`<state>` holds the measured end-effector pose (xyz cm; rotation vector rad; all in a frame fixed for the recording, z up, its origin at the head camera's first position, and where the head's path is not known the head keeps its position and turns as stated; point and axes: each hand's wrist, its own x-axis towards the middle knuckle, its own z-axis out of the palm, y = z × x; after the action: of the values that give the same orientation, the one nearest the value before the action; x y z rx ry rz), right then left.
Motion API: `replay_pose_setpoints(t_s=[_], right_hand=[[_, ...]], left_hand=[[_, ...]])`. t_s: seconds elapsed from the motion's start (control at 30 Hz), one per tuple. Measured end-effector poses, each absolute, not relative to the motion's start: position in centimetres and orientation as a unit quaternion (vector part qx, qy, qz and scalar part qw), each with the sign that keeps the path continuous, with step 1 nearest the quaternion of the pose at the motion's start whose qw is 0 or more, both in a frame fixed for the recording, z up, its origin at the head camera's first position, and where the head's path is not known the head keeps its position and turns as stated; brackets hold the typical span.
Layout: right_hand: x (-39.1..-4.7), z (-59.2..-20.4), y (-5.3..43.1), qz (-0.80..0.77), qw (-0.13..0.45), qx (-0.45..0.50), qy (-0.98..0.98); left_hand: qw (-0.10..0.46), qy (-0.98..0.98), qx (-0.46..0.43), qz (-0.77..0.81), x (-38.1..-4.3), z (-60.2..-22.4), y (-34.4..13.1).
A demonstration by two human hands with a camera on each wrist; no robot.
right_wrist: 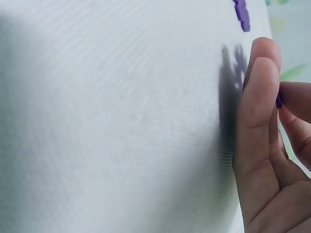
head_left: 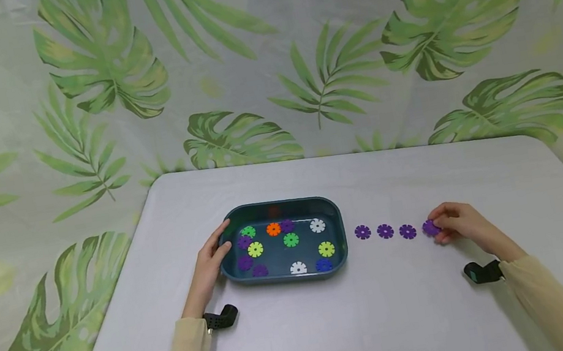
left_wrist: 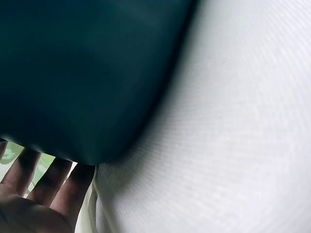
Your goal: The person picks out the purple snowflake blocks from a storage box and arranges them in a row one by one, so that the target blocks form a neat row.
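Observation:
My left hand (head_left: 209, 262) holds the left end of a dark teal tray (head_left: 287, 277), its thumb at the rim; in the left wrist view the fingertips pass out of sight behind the tray's edge. Between thumb and fingers my right hand (head_left: 460, 224) pinches a purple notched plastic disc (head_left: 430, 228), at the right end of a row. Only a sliver of that disc (right_wrist: 279, 101) shows in the right wrist view. Three more purple discs, one nearest the tray (head_left: 362, 232), a middle one (head_left: 385, 231) and another (head_left: 408, 232), lie flat on the table.
Inside the tray lie several loose discs, among them an orange one (head_left: 273, 229), a white one (head_left: 317, 226), a yellow one (head_left: 326, 249) and a blue one (head_left: 323, 265). A white cloth covers the table (head_left: 384, 320). Behind it hangs a leaf-patterned sheet (head_left: 241, 70).

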<state>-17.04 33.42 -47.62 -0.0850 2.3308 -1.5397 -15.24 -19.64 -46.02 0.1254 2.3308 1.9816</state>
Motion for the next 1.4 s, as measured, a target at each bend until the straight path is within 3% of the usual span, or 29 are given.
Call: replay_pose_setpoints(t_s=[0.5, 0.9, 1.13, 1.4], right_hand=[[-18.1, -46.0, 30.8, -0.499, 0.134, -0.046, 0.855], [-21.0, -41.8, 20.2, -0.602, 0.171, -0.106, 0.773], [-22.1, -40.9, 12.5, -0.599, 0.242, -0.169, 0.744], [-22.4, -42.0, 5.5, -0.521, 0.369, -0.257, 0.725]], left_hand=[[0.035, 0.752, 0.048, 0.657, -15.2, -46.1, -19.7], [0.019, 0.743, 0.057, 0.666, -15.9, -47.9, -20.0], [0.013, 0.750, 0.051, 0.660, -16.4, -49.2, -20.2], [0.024, 0.748, 0.059, 0.660, -15.6, -47.0, -19.8]])
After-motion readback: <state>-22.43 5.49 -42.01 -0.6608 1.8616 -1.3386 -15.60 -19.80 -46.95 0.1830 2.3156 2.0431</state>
